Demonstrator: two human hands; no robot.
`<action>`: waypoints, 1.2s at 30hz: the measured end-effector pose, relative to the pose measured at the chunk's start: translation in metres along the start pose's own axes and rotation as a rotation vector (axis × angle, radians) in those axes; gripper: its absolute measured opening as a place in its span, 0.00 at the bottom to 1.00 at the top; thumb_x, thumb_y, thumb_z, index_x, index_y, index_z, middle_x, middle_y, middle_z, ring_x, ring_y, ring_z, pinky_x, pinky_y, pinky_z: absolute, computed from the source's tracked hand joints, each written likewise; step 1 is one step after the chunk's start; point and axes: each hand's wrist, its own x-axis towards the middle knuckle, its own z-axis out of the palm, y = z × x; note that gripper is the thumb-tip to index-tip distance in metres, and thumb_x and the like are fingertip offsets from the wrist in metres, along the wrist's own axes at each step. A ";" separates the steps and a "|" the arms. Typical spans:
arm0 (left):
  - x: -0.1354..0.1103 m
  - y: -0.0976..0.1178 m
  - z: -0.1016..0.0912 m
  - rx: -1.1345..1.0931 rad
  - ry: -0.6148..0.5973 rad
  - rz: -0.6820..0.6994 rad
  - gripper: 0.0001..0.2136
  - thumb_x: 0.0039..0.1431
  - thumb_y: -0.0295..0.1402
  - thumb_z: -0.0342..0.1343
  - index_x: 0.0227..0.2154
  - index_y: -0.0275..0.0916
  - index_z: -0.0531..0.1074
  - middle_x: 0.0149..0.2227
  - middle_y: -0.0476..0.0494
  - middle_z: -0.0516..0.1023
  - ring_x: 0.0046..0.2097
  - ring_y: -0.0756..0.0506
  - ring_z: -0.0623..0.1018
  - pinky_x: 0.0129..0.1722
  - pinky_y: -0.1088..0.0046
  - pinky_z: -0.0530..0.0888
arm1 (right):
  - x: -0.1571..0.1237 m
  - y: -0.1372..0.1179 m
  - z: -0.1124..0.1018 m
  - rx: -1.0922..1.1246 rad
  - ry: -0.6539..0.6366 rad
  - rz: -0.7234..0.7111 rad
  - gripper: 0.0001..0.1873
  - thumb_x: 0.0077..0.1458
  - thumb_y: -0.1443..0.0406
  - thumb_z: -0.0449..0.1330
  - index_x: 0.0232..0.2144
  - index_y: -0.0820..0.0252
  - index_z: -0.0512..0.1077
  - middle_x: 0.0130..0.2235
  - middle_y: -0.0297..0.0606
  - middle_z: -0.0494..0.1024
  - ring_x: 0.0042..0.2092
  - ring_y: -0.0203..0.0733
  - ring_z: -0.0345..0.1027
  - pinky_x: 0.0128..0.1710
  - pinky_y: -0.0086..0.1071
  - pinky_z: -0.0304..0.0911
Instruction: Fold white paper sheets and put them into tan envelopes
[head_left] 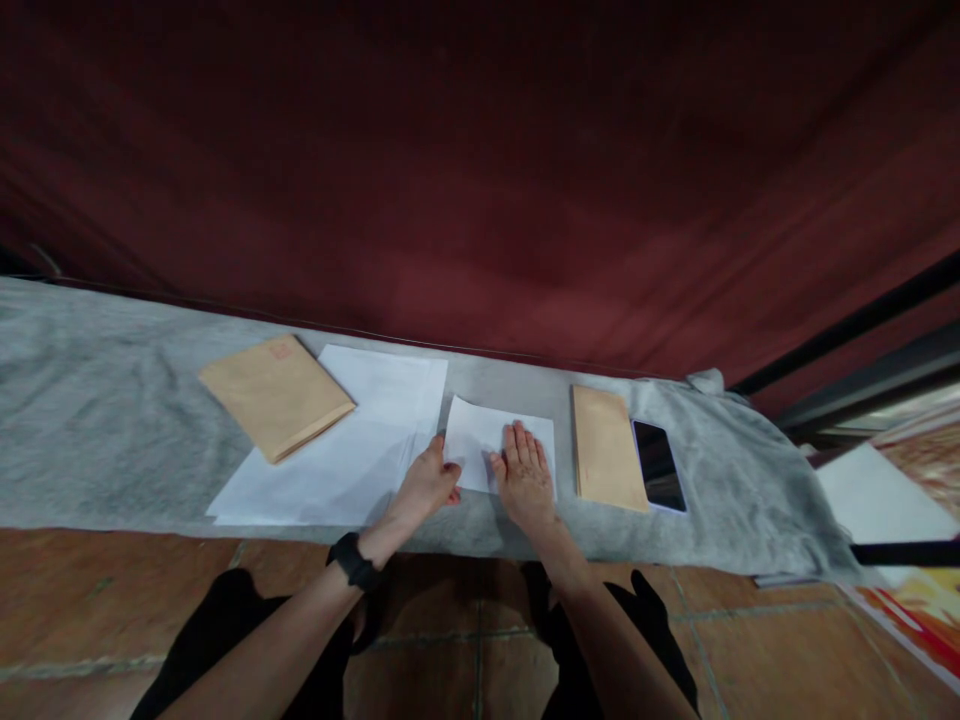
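A folded sheet of white paper (476, 435) lies on the grey cloth in front of me. My left hand (431, 478) pinches its near left corner between thumb and fingers, and the left edge lifts slightly. Flat on the right part of the sheet rests my right hand (525, 478), fingers stretched out. To the left is a stack of larger white sheets (375, 450), with a pile of brown envelopes (277, 395) lying across its left part. On the right, more brown envelopes (609, 450) lie beside a dark-screened phone (660, 467).
A grey cloth (112, 420) covers the long narrow surface. Behind it hangs a dark red curtain (465, 200). Black bars (855, 320) and a white board (885, 495) stand at the right. Below are brown floor tiles (435, 670) and my legs.
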 end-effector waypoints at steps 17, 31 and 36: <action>-0.037 0.018 -0.006 0.871 0.450 0.382 0.14 0.70 0.35 0.41 0.50 0.35 0.67 0.38 0.35 0.81 0.42 0.38 0.82 0.43 0.61 0.76 | -0.001 0.016 0.008 -0.070 0.075 0.099 0.35 0.71 0.53 0.41 0.67 0.76 0.54 0.67 0.62 0.58 0.69 0.55 0.51 0.65 0.51 0.51; 0.015 0.007 0.070 0.878 0.251 0.733 0.30 0.71 0.45 0.37 0.66 0.28 0.57 0.70 0.33 0.55 0.72 0.40 0.53 0.70 0.54 0.49 | -0.002 0.016 0.003 -0.036 -0.054 0.093 0.30 0.70 0.62 0.41 0.68 0.75 0.53 0.70 0.57 0.52 0.72 0.52 0.42 0.67 0.51 0.46; 0.025 0.014 0.066 0.896 0.278 0.691 0.29 0.71 0.42 0.38 0.66 0.25 0.56 0.70 0.31 0.53 0.72 0.38 0.52 0.70 0.54 0.48 | 0.000 0.013 -0.001 -0.059 -0.030 0.112 0.29 0.70 0.64 0.41 0.67 0.77 0.54 0.69 0.59 0.54 0.70 0.53 0.46 0.67 0.50 0.47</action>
